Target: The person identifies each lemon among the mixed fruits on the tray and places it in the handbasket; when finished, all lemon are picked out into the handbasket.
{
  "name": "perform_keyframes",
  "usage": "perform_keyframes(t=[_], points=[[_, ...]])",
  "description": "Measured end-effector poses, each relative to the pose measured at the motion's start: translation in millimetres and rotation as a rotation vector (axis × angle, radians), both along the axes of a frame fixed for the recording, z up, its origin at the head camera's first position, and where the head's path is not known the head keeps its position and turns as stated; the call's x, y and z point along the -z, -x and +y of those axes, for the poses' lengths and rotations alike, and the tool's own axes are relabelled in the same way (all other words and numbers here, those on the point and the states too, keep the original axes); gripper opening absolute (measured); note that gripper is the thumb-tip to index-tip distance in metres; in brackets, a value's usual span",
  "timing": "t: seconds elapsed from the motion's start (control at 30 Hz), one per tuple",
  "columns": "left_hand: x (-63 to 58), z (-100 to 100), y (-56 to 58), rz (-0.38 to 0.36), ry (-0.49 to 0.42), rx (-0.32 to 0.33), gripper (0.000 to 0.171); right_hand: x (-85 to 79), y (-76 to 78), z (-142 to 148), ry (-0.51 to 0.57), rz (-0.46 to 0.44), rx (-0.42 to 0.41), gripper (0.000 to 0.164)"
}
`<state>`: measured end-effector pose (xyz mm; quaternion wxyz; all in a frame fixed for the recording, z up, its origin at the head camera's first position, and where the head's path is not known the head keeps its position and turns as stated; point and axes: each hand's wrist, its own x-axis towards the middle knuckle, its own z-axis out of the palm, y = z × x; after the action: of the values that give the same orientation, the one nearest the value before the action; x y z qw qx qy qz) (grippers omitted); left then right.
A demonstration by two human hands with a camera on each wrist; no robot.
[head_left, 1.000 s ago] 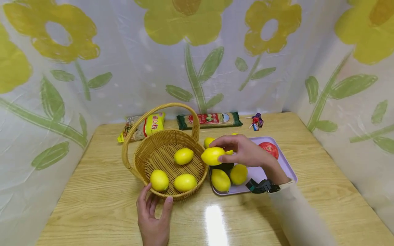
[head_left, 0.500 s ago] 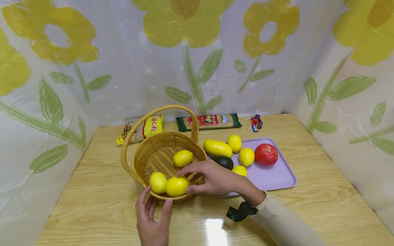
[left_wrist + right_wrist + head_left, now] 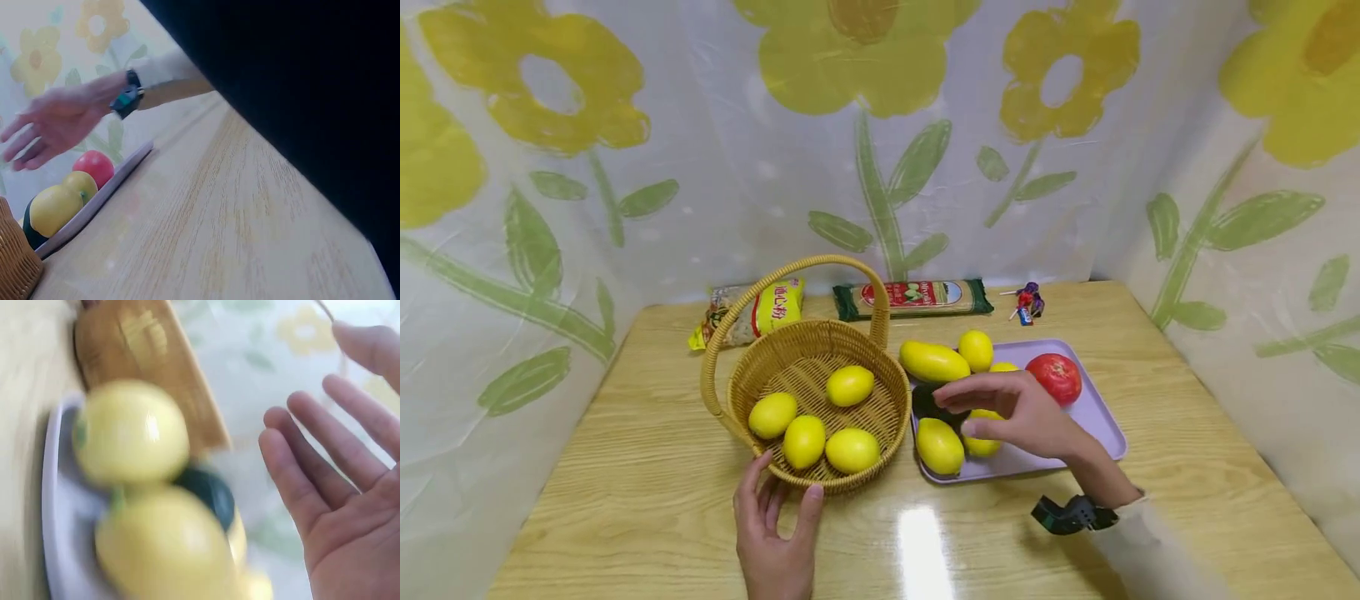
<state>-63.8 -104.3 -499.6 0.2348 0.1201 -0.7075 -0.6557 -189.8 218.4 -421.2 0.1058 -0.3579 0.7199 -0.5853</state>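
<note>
Lower centre: we touch the basket (image 3: 820,339), left hand (image 3: 777,533) loosely spread | Centre right: relaxed, empty right hand (image 3: 1028,417) above the tray (image 3: 1092,412)

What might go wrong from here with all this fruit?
On the tray, a yellow fruit and the dark fruit lie close together, so lifting one might nudge the other. The loose lemons in the basket might shift if the left grip, at the near rim, tips it. The right grip, holding nothing, might bump the upright handle when reaching in.
</note>
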Motion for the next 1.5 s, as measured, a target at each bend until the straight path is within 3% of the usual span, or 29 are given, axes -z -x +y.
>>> perform_keyframes(t=[0.23, 0.4, 0.53, 0.73, 0.87, 1.03, 1.2, 1.5], points=[[-0.7, 0.1, 0.1, -0.005, -0.016, 0.017, 0.072, 17.1, -11.8, 80.7, -0.031, 0.005, 0.26, 0.043], [-0.5, -0.2, 0.6, -0.008, -0.025, 0.016, 0.072, 26.2, -12.6, 100.4, -0.139, 0.053, 0.377, 0.04], [-1.1, -0.8, 1.0, -0.013, -0.023, 0.013, 0.072, 28.6, -9.5, 95.7, -0.225, 0.12, 0.416, 0.044], [-1.4, -0.2, 1.1, -0.004, -0.021, 0.008, 0.071, 33.3, -6.4, 79.7, -0.409, 0.309, 0.533, 0.054], [-0.3, 0.6, 1.5, 0.0, -0.016, -0.004, 0.071, 38.8, -3.9, 68.1, -0.49, 0.387, 0.608, 0.06], [2.0, 1.4, 0.9, 0.011, -0.012, -0.032, 0.072, 51.2, -0.1, 49.6, -0.491, 0.396, 0.693, 0.061], [2.6, 2.1, 0.9, 0.02, -0.014, -0.046, 0.071, 62.3, 3.4, 38.5, -0.486, 0.332, 0.753, 0.059], [1.4, 2.2, 0.9, 0.007, 0.004, -0.039, 0.071, 63.1, 3.0, 38.3, -0.445, 0.327, 0.814, 0.048]])
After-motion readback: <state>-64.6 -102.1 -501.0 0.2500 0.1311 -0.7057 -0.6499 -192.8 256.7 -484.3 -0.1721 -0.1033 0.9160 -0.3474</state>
